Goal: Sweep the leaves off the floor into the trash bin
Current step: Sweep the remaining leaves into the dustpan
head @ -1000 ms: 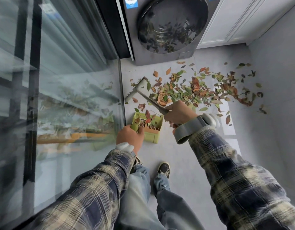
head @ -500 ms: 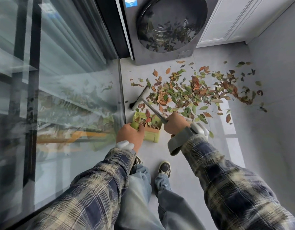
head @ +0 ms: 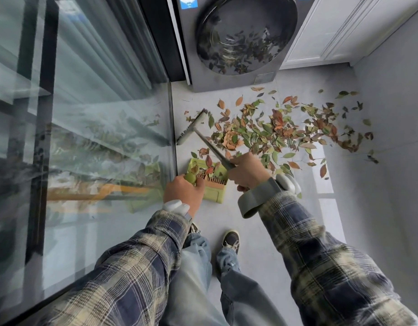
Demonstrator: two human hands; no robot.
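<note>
A pile of green, orange and brown leaves (head: 269,130) is spread over the grey floor. My right hand (head: 248,171) grips the grey handle of a small broom (head: 191,125), whose head rests on the floor at the pile's left edge, near the glass. My left hand (head: 185,191) grips the green handle of a green dustpan (head: 212,182) standing on the floor, with a few leaves in it. No trash bin is in view.
A glass panel (head: 97,137) runs along the left, right beside the dustpan. A grey washing machine (head: 238,41) stands at the back, a white cabinet door (head: 332,29) to its right, a grey wall (head: 396,161) on the right. My shoes (head: 231,238) are below the dustpan.
The broom head swept in toward the dustpan half a second ago and has now moved back out to the far left edge of the pile. The dustpan stayed in place.
</note>
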